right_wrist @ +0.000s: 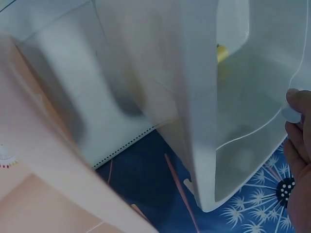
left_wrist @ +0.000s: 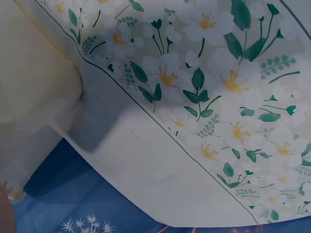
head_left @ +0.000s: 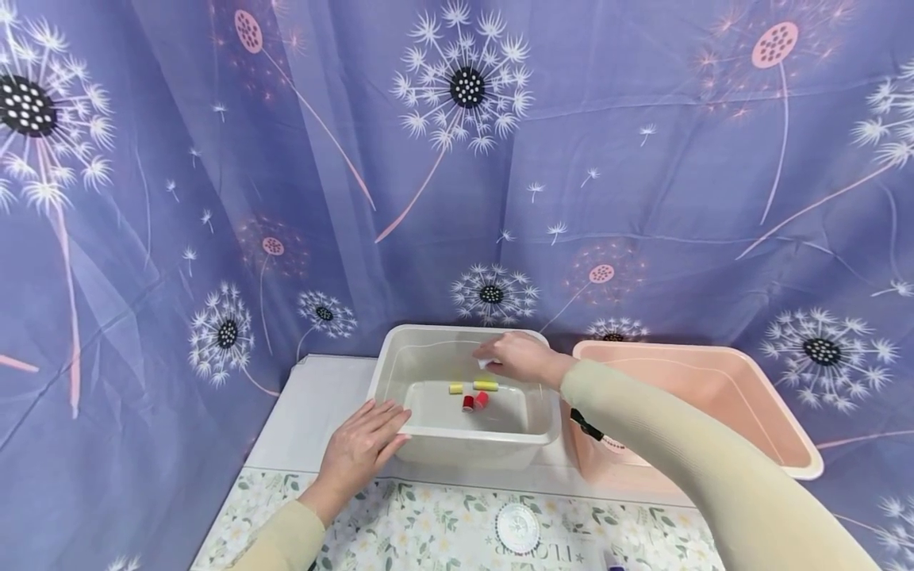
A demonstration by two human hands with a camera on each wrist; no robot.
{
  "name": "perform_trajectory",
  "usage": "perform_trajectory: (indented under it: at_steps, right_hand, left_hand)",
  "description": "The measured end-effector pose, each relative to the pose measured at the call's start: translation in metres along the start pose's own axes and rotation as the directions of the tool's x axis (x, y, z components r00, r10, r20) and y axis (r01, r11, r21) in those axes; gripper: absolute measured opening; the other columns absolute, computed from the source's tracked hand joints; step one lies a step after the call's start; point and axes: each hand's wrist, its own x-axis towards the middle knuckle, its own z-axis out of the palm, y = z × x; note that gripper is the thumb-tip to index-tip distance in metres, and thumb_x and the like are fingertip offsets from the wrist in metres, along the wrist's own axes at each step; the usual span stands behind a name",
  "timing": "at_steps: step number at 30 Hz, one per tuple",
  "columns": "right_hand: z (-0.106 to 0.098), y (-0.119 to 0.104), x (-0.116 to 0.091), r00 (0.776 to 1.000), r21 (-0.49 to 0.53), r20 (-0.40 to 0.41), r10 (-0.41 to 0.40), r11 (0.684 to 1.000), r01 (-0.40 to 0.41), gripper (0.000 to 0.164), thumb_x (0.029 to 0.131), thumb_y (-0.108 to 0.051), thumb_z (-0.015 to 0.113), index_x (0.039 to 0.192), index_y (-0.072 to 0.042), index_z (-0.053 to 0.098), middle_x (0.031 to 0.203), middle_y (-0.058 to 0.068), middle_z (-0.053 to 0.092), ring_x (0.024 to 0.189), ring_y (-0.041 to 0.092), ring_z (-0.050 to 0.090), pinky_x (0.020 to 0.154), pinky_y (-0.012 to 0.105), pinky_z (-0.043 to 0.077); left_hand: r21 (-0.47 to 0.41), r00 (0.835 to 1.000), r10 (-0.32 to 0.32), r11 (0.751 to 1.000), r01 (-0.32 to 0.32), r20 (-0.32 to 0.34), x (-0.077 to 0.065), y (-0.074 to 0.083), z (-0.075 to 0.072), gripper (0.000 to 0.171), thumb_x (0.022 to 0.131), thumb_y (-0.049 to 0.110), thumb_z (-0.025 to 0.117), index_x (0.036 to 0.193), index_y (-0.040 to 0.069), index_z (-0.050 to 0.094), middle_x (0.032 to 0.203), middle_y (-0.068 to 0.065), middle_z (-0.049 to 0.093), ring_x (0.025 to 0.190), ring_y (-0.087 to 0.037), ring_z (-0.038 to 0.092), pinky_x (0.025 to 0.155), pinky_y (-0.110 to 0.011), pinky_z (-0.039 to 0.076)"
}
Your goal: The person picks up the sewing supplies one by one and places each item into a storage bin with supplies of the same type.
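Note:
My right hand (head_left: 516,357) is over the far right part of a whitish plastic bin (head_left: 471,435). Between thumb and fingers it pinches a small white round-ended piece (right_wrist: 291,115), mostly covered by the hand. On the bin's floor lie small spool-like pieces: a short yellow one (head_left: 455,388), a longer yellow one (head_left: 486,385), a dark red one (head_left: 467,404) and a bright red one (head_left: 481,399). My left hand (head_left: 364,444) rests on the bin's near left rim, its fingers extended. Only a sliver of it shows in the left wrist view.
A peach bin (head_left: 714,361) stands to the right, partly behind my right sleeve (head_left: 643,428). In front, a floral cloth (head_left: 428,515) bears a round white printed disc (head_left: 517,529). A dandelion-patterned curtain (head_left: 457,198) hangs close behind the bins.

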Motion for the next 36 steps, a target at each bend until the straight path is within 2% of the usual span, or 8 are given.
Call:
perform_trajectory:
  at_steps: [3, 5, 12, 17, 25, 28, 32, 36]
  right_hand:
    - [0.002, 0.001, 0.003, 1.000, 0.006, 0.014, 0.000, 1.000, 0.000, 0.030, 0.098, -0.011, 0.077, 0.127, -0.005, 0.078, 0.121, 0.008, 0.079, 0.104, 0.023, 0.078, 0.095, 0.038, 0.064]
    - [0.002, 0.000, 0.006, 1.000, 0.013, 0.027, -0.001, 1.000, 0.001, 0.029, 0.098, -0.011, 0.077, 0.127, -0.005, 0.078, 0.121, 0.008, 0.079, 0.102, 0.023, 0.078, 0.093, 0.037, 0.064]
    - [0.004, 0.000, 0.012, 0.988, 0.011, 0.152, 0.036, 0.999, -0.038, 0.033, 0.099, -0.015, 0.078, 0.132, -0.011, 0.077, 0.126, 0.005, 0.078, 0.106, 0.023, 0.077, 0.092, 0.034, 0.065]
    - [0.009, 0.004, 0.015, 0.979, 0.001, 0.204, 0.032, 0.999, -0.033, 0.033, 0.098, -0.012, 0.079, 0.130, -0.009, 0.078, 0.128, 0.006, 0.078, 0.110, 0.023, 0.077, 0.097, 0.034, 0.063]
    - [0.012, 0.008, 0.016, 0.977, -0.045, 0.211, -0.007, 0.999, 0.017, 0.028, 0.096, -0.011, 0.080, 0.124, -0.009, 0.080, 0.118, 0.004, 0.081, 0.101, 0.022, 0.077, 0.092, 0.033, 0.064]
    - [0.012, 0.007, 0.016, 0.979, -0.051, 0.203, -0.009, 0.999, 0.020, 0.025, 0.095, -0.010, 0.081, 0.120, -0.010, 0.081, 0.111, 0.003, 0.082, 0.095, 0.022, 0.076, 0.088, 0.033, 0.064]
    - [0.014, 0.007, 0.018, 0.974, -0.066, 0.228, -0.003, 0.998, 0.019, 0.021, 0.094, -0.008, 0.080, 0.115, -0.010, 0.082, 0.105, 0.001, 0.081, 0.093, 0.022, 0.074, 0.087, 0.032, 0.062]
    - [0.017, 0.009, 0.019, 0.962, -0.092, 0.273, 0.031, 0.996, -0.006, 0.025, 0.093, -0.009, 0.082, 0.118, -0.010, 0.082, 0.114, 0.001, 0.081, 0.102, 0.024, 0.074, 0.095, 0.032, 0.061]
  left_hand:
    - [-0.003, 1.000, -0.002, 1.000, 0.002, 0.005, -0.001, 0.000, 0.000, 0.043, 0.098, 0.039, 0.075, 0.129, 0.009, 0.078, 0.121, -0.010, 0.079, 0.116, -0.031, 0.075, 0.109, -0.054, 0.055]
    - [0.004, 1.000, -0.005, 1.000, 0.005, 0.007, -0.001, 0.000, 0.000, 0.044, 0.094, 0.037, 0.079, 0.130, 0.010, 0.078, 0.122, -0.009, 0.079, 0.116, -0.030, 0.075, 0.109, -0.054, 0.055]
    - [0.011, 1.000, -0.001, 1.000, 0.001, -0.004, -0.001, 0.001, -0.002, 0.042, 0.100, 0.039, 0.073, 0.130, 0.010, 0.078, 0.121, -0.009, 0.080, 0.116, -0.030, 0.075, 0.107, -0.054, 0.057]
    - [0.011, 1.000, -0.001, 1.000, 0.001, -0.006, -0.001, 0.002, -0.001, 0.043, 0.094, 0.037, 0.077, 0.129, 0.010, 0.079, 0.121, -0.008, 0.080, 0.115, -0.030, 0.076, 0.107, -0.054, 0.057]
    - [0.015, 1.000, -0.002, 1.000, 0.002, -0.017, 0.000, 0.002, 0.001, 0.056, 0.113, 0.052, 0.046, 0.127, 0.010, 0.079, 0.119, -0.009, 0.080, 0.114, -0.030, 0.076, 0.108, -0.054, 0.056]
    - [0.019, 1.000, 0.001, 1.000, -0.001, -0.015, 0.000, 0.002, 0.001, 0.055, 0.113, 0.052, 0.046, 0.128, 0.010, 0.079, 0.120, -0.008, 0.080, 0.114, -0.029, 0.076, 0.108, -0.053, 0.056]
    - [0.018, 1.000, 0.002, 1.000, -0.001, -0.009, 0.000, 0.002, 0.000, 0.041, 0.102, 0.041, 0.069, 0.129, 0.011, 0.078, 0.121, -0.008, 0.080, 0.115, -0.029, 0.076, 0.108, -0.053, 0.056]
    - [0.013, 1.000, 0.000, 1.000, 0.000, 0.000, 0.000, 0.002, 0.000, 0.046, 0.089, 0.033, 0.081, 0.130, 0.010, 0.078, 0.122, -0.008, 0.080, 0.116, -0.029, 0.075, 0.108, -0.053, 0.056]
